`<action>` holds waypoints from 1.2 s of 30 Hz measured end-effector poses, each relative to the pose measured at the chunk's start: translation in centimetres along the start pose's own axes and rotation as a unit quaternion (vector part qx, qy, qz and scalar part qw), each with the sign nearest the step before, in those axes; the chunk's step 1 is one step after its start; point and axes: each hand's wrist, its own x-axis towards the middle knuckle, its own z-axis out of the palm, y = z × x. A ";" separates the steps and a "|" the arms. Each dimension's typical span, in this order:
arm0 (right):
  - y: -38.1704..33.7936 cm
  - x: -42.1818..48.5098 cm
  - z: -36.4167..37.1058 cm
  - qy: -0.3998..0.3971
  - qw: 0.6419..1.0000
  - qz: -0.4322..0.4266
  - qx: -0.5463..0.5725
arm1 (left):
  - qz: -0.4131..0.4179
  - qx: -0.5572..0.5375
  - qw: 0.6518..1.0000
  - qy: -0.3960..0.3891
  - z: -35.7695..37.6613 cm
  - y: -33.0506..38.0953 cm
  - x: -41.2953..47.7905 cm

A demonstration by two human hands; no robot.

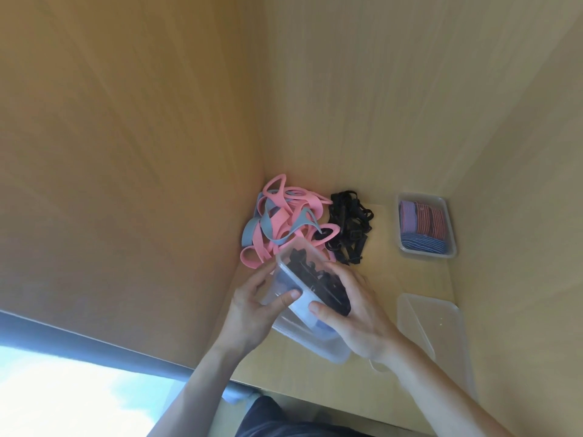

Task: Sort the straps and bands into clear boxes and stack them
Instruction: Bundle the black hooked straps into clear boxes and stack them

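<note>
"Head view has both your hands on one box. Why two?"

"It's tilted and full. My left hand (pixel 252 307) grips the clear box (pixel 283 276) along its left wall, thumb across the near end. My right hand (pixel 356 313) curls round the opposite side. Black straps (pixel 315 275) fill it, and I judge one hand would let them spill."

"What's under it?"

"A second clear box (pixel 318 345), touching it from below, with something blue inside. I read this as the stacking step, lining the upper one up."

"What's left to sort?"

"Beyond the held box, pink and grey bands (pixel 284 219) lie heaped in the corner, with loose black straps (pixel 350 228) just beside them. Further right is a box of striped bands (pixel 426 225). Nearer right, a clear piece (pixel 429 326), lid or box I cannot tell, lies on the surface (pixel 388 279), handy for later."
</note>
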 end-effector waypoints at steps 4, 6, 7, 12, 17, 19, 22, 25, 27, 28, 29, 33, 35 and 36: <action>0.1 0.2 0.0 0.004 0.999 0.014 0.040 | -0.016 -0.005 1.000 0.014 -0.3 -0.2 0.1; 0.0 0.2 -0.1 0.007 0.998 0.014 0.054 | -0.030 0.005 0.999 0.017 -0.5 -0.1 0.1; 0.0 0.3 -0.2 0.009 0.998 0.012 0.061 | -0.031 0.011 0.999 0.018 -0.7 -0.1 0.1; -0.5 0.5 -1.4 0.043 0.998 -0.010 0.049 | 0.001 -0.016 1.000 0.002 -1.3 0.7 -0.4; -1.0 0.3 -1.3 0.034 0.998 -0.036 0.046 | 0.036 0.011 0.999 -0.005 -0.9 2.6 0.8; -1.3 0.3 -1.2 0.028 0.996 -0.032 0.081 | 0.040 -0.003 0.999 -0.011 -0.8 2.7 1.1; -1.5 0.1 -1.3 0.014 0.991 -0.023 0.134 | 0.038 -0.017 0.999 -0.017 -1.0 2.6 1.2; -1.7 -0.4 -1.4 0.011 0.984 -0.014 0.175 | 0.046 -0.031 0.998 -0.022 -0.9 2.8 1.3; -2.0 -0.6 -1.6 0.004 0.981 -0.009 0.192 | 0.054 -0.059 0.996 -0.024 -0.6 3.1 1.4; -2.3 -0.7 -1.9 0.000 0.981 -0.009 0.193 | 0.055 -0.075 0.995 -0.025 -0.5 3.4 1.5; -2.5 -0.8 -2.2 -0.001 0.982 -0.012 0.188 | 0.053 -0.088 0.994 -0.024 -0.3 3.6 1.5; -3.1 -1.8 -3.8 0.006 0.994 -0.076 0.079 | 0.020 -0.126 0.992 0.023 0.0 4.3 2.1; -3.2 -2.4 -4.1 0.015 0.994 -0.104 0.015 | 0.004 -0.149 0.988 0.029 0.0 4.3 2.4; -3.3 -2.7 -4.1 0.025 0.993 -0.116 -0.014 | 0.000 -0.158 0.987 0.017 0.1 4.2 2.4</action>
